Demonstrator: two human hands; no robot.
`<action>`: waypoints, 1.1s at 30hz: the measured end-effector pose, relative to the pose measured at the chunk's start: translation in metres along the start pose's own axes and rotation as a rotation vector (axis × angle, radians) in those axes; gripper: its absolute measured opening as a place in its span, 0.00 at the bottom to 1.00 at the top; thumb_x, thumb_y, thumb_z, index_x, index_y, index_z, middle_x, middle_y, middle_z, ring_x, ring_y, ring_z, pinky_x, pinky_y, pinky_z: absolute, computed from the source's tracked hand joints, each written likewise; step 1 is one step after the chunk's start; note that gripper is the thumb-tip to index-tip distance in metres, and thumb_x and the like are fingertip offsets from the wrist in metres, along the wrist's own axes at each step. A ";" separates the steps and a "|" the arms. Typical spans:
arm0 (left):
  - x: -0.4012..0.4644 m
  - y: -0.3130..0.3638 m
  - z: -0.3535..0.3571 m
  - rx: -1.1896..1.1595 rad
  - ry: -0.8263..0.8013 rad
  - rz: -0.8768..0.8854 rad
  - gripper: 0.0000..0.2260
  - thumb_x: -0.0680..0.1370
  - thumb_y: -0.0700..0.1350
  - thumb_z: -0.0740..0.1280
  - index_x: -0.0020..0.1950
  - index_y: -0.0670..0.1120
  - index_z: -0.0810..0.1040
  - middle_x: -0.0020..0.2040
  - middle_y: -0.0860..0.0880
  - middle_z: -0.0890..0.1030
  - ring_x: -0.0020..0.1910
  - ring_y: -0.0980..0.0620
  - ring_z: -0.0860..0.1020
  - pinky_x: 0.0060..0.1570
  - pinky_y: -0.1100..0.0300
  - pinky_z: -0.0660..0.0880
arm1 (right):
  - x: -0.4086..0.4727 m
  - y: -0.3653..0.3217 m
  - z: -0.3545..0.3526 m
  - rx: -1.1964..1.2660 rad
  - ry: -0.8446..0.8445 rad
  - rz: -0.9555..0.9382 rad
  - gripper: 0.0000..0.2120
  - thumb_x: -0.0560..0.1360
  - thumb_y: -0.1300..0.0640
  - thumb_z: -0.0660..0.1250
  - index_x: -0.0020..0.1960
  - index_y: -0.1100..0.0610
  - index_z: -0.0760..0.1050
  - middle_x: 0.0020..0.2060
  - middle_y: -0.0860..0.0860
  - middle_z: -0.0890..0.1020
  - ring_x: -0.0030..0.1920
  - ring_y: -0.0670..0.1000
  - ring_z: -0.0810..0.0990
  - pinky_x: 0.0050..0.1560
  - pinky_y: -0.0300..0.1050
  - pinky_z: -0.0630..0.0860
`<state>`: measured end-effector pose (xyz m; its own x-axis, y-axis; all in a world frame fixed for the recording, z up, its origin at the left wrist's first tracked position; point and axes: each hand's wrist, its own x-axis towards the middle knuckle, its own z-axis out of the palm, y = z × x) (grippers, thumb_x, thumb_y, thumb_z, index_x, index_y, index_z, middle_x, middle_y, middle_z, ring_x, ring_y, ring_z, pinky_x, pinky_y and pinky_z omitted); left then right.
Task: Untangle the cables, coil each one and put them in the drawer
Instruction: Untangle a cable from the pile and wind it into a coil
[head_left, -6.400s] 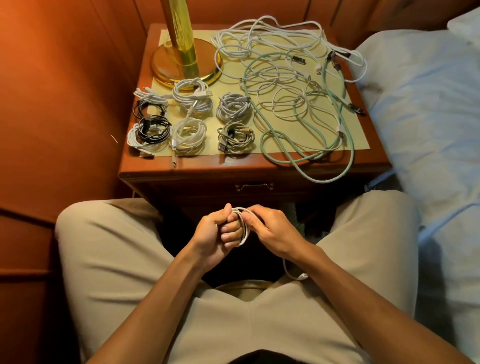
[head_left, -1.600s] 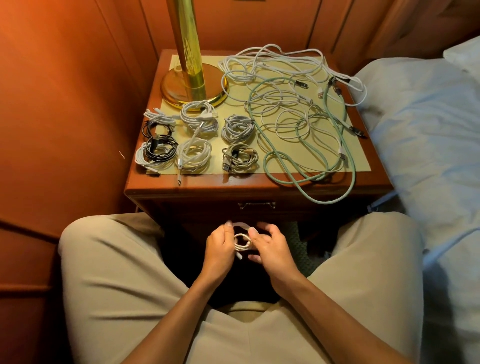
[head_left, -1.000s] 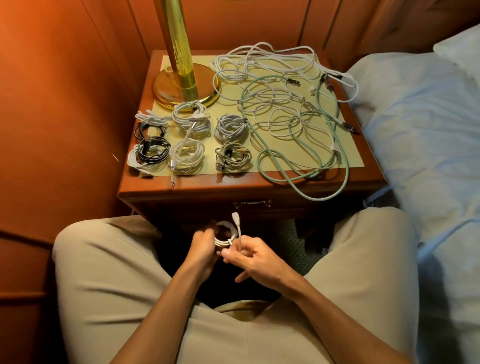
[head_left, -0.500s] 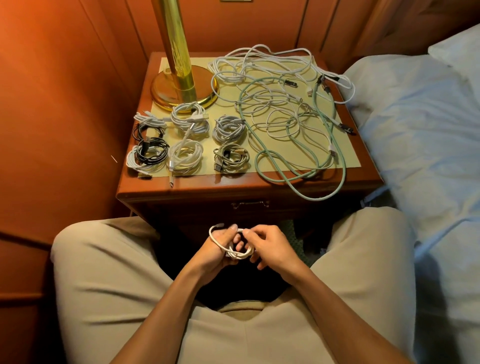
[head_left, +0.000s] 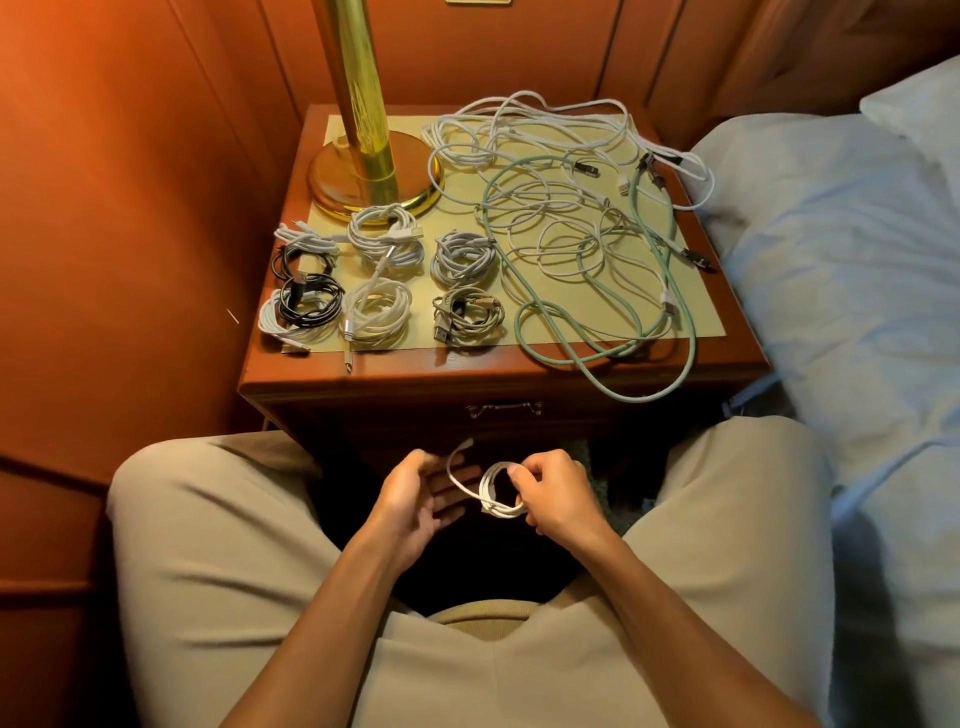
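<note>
The coiling step is in hand: the right hand (head_left: 553, 496) pinches a small white cable coil (head_left: 498, 493) above the lap, just in front of the nightstand's closed drawer (head_left: 504, 410). Its loose plug end (head_left: 467, 443) curves up past the left hand (head_left: 415, 493), which is released, fingers relaxed beside the tail. Next, I judge, the tail needs wrapping or tucking to lock the coil. Finished coils (head_left: 379, 291) and a tangled pile (head_left: 576, 228) lie on the counter (head_left: 363, 382).
</note>
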<state>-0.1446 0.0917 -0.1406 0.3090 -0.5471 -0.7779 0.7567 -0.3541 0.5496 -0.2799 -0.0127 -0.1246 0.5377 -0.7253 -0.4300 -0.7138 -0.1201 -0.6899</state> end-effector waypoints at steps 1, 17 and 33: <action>0.000 -0.001 0.001 0.042 0.004 0.039 0.15 0.82 0.46 0.56 0.56 0.44 0.80 0.51 0.44 0.86 0.54 0.46 0.81 0.56 0.50 0.71 | 0.000 0.001 0.000 -0.008 -0.014 -0.011 0.18 0.81 0.53 0.62 0.38 0.63 0.77 0.29 0.52 0.79 0.31 0.55 0.81 0.35 0.55 0.80; -0.004 0.008 -0.007 0.581 -0.151 0.276 0.09 0.78 0.36 0.66 0.53 0.43 0.85 0.48 0.43 0.86 0.50 0.46 0.83 0.52 0.53 0.78 | -0.010 -0.001 0.006 0.167 -0.189 -0.348 0.10 0.82 0.54 0.63 0.55 0.48 0.83 0.39 0.51 0.84 0.38 0.49 0.81 0.42 0.50 0.78; -0.013 0.004 0.001 -0.027 -0.225 0.032 0.09 0.78 0.32 0.64 0.57 0.34 0.79 0.44 0.37 0.82 0.36 0.48 0.82 0.37 0.57 0.81 | -0.011 -0.001 0.008 0.168 -0.010 -0.245 0.07 0.79 0.55 0.67 0.50 0.49 0.84 0.40 0.43 0.85 0.41 0.42 0.83 0.44 0.41 0.79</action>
<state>-0.1463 0.0967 -0.1285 0.1991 -0.7142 -0.6710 0.7643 -0.3154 0.5624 -0.2813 0.0007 -0.1245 0.6898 -0.6817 -0.2440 -0.4785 -0.1762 -0.8602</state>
